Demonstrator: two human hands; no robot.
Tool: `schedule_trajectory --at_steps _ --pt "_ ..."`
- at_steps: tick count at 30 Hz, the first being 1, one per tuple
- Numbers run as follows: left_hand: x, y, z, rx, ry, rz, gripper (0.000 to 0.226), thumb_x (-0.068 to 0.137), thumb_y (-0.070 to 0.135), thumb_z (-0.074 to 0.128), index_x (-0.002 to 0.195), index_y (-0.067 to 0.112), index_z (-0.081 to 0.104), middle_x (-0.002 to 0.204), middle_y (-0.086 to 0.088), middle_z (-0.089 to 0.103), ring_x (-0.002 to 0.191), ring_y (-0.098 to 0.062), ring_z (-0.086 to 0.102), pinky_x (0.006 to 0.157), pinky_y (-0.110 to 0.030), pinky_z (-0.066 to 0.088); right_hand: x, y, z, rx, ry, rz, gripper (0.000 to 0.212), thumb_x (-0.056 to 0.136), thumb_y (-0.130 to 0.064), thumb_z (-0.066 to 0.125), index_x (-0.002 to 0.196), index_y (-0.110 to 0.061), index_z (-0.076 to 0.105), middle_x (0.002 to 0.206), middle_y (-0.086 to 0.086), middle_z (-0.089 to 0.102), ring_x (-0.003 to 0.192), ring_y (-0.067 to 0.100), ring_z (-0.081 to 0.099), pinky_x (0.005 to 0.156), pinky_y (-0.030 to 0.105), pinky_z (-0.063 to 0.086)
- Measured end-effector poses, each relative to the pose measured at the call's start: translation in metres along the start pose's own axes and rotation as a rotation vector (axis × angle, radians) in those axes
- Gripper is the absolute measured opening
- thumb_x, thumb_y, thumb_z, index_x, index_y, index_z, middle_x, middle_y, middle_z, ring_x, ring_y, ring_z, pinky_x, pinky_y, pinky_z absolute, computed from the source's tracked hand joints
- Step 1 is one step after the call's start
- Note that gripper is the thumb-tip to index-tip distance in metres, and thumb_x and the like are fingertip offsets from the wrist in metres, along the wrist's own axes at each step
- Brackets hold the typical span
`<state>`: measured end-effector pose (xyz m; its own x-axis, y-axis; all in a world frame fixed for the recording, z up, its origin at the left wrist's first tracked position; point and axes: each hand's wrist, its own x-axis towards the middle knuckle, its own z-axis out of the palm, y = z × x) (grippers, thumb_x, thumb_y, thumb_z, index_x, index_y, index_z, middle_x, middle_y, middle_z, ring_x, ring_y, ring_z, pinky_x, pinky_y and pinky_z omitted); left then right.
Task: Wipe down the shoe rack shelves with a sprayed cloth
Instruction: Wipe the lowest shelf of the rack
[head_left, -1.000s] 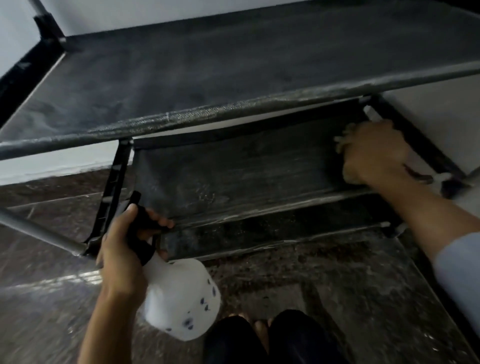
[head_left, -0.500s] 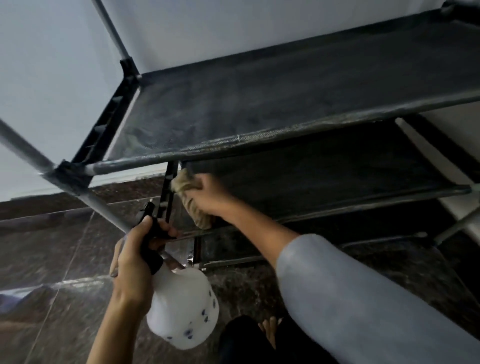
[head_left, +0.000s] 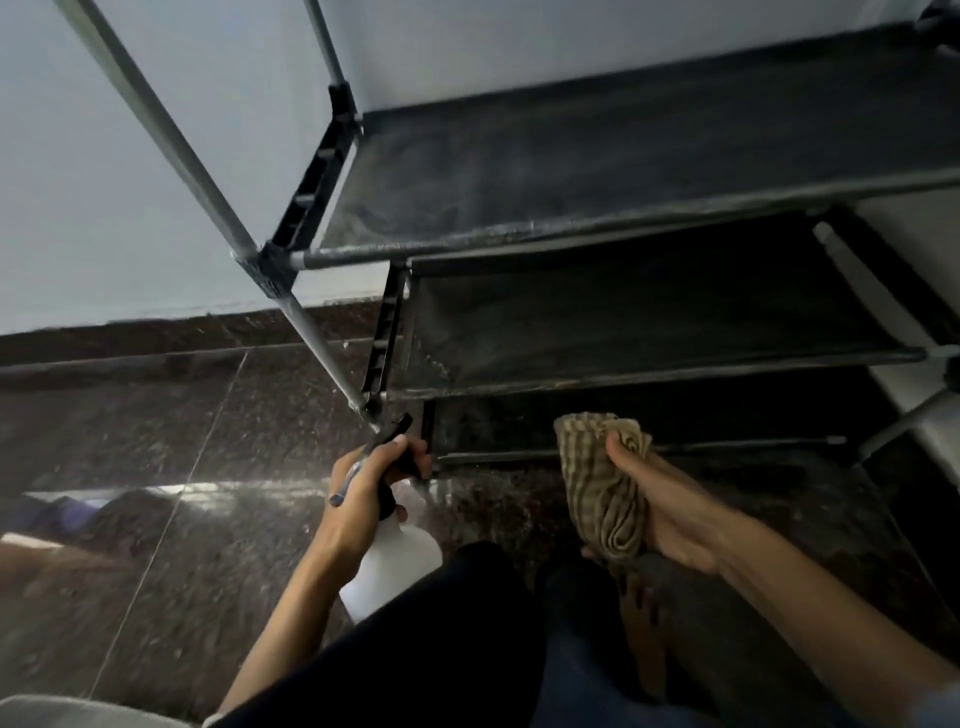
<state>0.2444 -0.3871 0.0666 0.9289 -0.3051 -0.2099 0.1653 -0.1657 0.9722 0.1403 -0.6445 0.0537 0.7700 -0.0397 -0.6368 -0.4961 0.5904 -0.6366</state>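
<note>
Head view, left hand: the left hand was curled round the black trigger head of a white spray bottle, nozzle aimed toward the rack's lower left corner.
Head view, right hand: the right hand gripped a bunched, striped tan cloth, thumb pressed over its top, held off the shelves above the floor.
Head view, shoe rack: the shoe rack stood against a pale wall, with grey poles and black corner joints.
Head view, shelves: a dusty upper shelf, a middle shelf and a bottom shelf near the dark polished floor.
Step in hand: likely wetting the cloth again.
Doing it well: it seemed best to bring the nozzle near the cloth, mist it lightly, then refold to a clean face.
Next wipe: long strokes from back edge to front rail would have suited the sagging fabric.
Risk: overspray could have left the floor slippery beside the bare foot.
</note>
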Motion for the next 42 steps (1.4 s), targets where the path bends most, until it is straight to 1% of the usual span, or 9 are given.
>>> schedule_trajectory --at_steps 3,6,13,18,22,29,35,37,42 --pt "0.006 -0.027 -0.001 -0.026 -0.013 -0.04 0.034 0.091 0.037 0.051 0.077 0.012 0.07 0.079 -0.014 0.066 0.083 -0.023 0.065 0.045 -0.022 0.041 0.039 0.015 0.003 -0.158 0.139 -0.057 0.035 0.096 -0.033 0.048 0.128 -0.019 0.057 0.121 0.003 0.065 0.107 0.018 0.061 0.097 0.036 0.046" --pt "0.017 -0.055 -0.006 -0.024 -0.02 -0.092 0.037 0.098 0.026 0.047 0.07 0.015 0.069 0.076 -0.011 0.063 0.076 -0.024 0.064 0.047 -0.018 0.046 0.088 0.015 0.017 -0.597 0.187 -0.203 0.038 0.097 -0.031 0.05 0.132 -0.017 0.053 0.132 0.001 0.057 0.114 0.012 0.053 0.096 0.023 0.037" --pt "0.035 -0.074 -0.006 0.092 -0.029 -0.207 0.039 0.098 0.035 0.048 0.073 0.006 0.058 0.069 -0.01 0.057 0.069 -0.025 0.057 0.052 -0.017 0.045 0.18 0.015 0.063 -1.322 0.343 -0.503 0.036 0.093 -0.04 0.054 0.123 -0.021 0.058 0.123 0.007 0.06 0.113 0.03 0.055 0.091 0.041 0.047" --pt "0.051 -0.077 0.004 0.14 -0.063 -0.329 0.04 0.091 0.047 0.054 0.069 0.014 0.063 0.073 -0.006 0.063 0.07 -0.021 0.059 0.061 -0.028 0.042 0.199 0.046 0.087 -1.714 0.169 -0.583 0.043 0.093 -0.02 0.048 0.133 -0.038 0.049 0.141 -0.01 0.045 0.133 0.019 0.034 0.104 0.044 0.027" --pt "0.057 -0.077 0.005 0.088 -0.069 -0.352 0.037 0.093 0.044 0.054 0.071 0.016 0.064 0.065 0.0 0.062 0.065 -0.019 0.058 0.048 -0.02 0.042 0.181 0.034 0.049 -1.765 0.212 -0.548 0.047 0.093 -0.013 0.042 0.134 -0.033 0.05 0.15 -0.007 0.037 0.136 0.022 0.034 0.108 0.04 0.029" --pt "0.054 -0.074 0.003 0.041 -0.02 -0.352 0.035 0.095 0.042 0.052 0.079 0.012 0.062 0.063 0.003 0.061 0.063 -0.017 0.059 0.046 -0.02 0.043 0.184 0.026 0.053 -1.619 0.694 -0.476 0.027 0.095 -0.017 0.043 0.116 -0.021 0.06 0.125 0.006 0.06 0.114 0.03 0.056 0.094 0.038 0.042" --pt "0.06 -0.078 0.006 0.045 -0.001 -0.352 0.035 0.095 0.039 0.053 0.082 0.009 0.065 0.067 -0.002 0.06 0.065 -0.02 0.056 0.043 -0.017 0.043 0.202 0.059 0.125 -1.789 0.252 -0.618 0.03 0.097 -0.027 0.041 0.121 -0.023 0.059 0.132 0.002 0.055 0.124 0.024 0.048 0.099 0.036 0.035" --pt "0.061 -0.081 0.004 0.017 -0.003 -0.335 0.036 0.095 0.038 0.053 0.093 0.005 0.066 0.073 -0.006 0.06 0.064 -0.018 0.058 0.049 -0.019 0.049 0.195 0.049 0.107 -1.784 0.254 -0.595 0.031 0.096 -0.028 0.045 0.122 -0.022 0.061 0.131 0.005 0.057 0.121 0.026 0.052 0.099 0.035 0.039" --pt "0.061 -0.085 -0.003 -0.043 0.025 -0.319 0.031 0.095 0.036 0.053 0.084 0.01 0.065 0.065 -0.001 0.061 0.06 -0.016 0.061 0.056 -0.022 0.054 0.173 0.02 0.026 -1.708 0.751 -0.396 0.027 0.095 -0.021 0.048 0.116 -0.016 0.063 0.121 0.01 0.062 0.111 0.031 0.058 0.096 0.037 0.041"
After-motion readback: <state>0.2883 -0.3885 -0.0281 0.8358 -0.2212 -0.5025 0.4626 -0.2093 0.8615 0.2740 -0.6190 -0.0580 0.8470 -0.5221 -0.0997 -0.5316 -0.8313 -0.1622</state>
